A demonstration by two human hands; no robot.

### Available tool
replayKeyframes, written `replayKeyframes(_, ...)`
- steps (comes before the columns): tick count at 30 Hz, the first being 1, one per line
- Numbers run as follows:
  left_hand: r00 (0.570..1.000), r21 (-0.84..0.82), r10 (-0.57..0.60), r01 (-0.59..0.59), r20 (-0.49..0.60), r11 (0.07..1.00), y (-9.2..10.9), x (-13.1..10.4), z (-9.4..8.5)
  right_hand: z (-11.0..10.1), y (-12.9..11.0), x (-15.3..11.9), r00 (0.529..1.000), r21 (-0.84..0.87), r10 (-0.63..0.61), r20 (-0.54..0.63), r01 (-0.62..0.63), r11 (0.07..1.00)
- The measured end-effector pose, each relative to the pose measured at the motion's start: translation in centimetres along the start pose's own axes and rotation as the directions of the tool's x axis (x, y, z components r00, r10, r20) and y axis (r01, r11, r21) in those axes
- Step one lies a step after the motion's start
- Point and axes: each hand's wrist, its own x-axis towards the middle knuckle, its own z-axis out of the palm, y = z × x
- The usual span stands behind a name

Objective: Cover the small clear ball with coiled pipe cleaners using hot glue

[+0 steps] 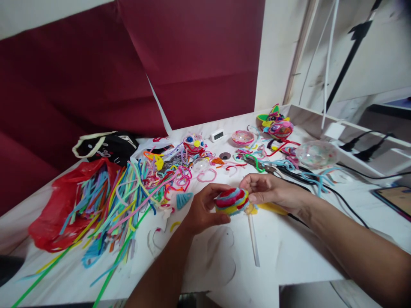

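Observation:
Near the front of the white table, my left hand (205, 207) grips a rounded, dome-like piece (231, 201) covered in red, blue and yellow fuzzy pipe-cleaner stripes. Thumb and fingers wrap its left side. My right hand (268, 192) is closed at the right edge of the same piece, thumb and fingertips pinching there. A yellow object (272, 208) lies partly hidden under my right hand. Just below the piece, a pale translucent stick (253, 241) points toward me. Its upper end meets a small tan and yellow part.
A red plastic bag (61, 214) spills many pipe cleaners (118, 205) at left, beside a black pouch (104, 147). Behind are a decorated ball (193, 143), a small digital display (217, 135), a pink-rimmed bowl (243, 137), pliers (257, 163), a clear dome (316, 154) and cables. A phone (393, 199) lies right.

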Motion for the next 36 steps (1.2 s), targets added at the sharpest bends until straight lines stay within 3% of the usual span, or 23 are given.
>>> replayKeyframes(5, 0.999, 0.020, 0.034, -0.035, 0.028, 0.999, -0.2, 0.3, -0.3, -0.2, 0.4, 0.0, 0.991, 0.042, 0.044, 0.124, -0.050, 0.998)
replayKeyframes(11, 0.992, 0.096, 0.121, -0.119, -0.018, 0.988, -0.1, 0.7, -0.3, -0.2, 0.7, -0.1, 0.989, 0.055, 0.023, 0.147, -0.031, 0.998)
replayKeyframes(17, 0.987, -0.003, -0.021, 0.021, -0.161, 1.000, 0.1, 0.6, -0.1, -0.2, 0.8, 0.0, 0.997, 0.115, -0.007, 0.079, -0.002, 0.993)
replayKeyframes(23, 0.925, 0.106, 0.069, -0.031, -0.375, 0.994, 0.2, 0.8, 0.4, 0.1, 1.1, 0.3, 0.996, 0.155, -0.070, -0.051, 0.077, 0.985)
replayKeyframes(36, 0.886, 0.120, 0.097, -0.047, -0.453, 0.992, -0.4, 0.4, 2.0, 0.8, 1.9, 1.0, 0.975, 0.047, -0.136, -0.178, 0.147, 0.988)
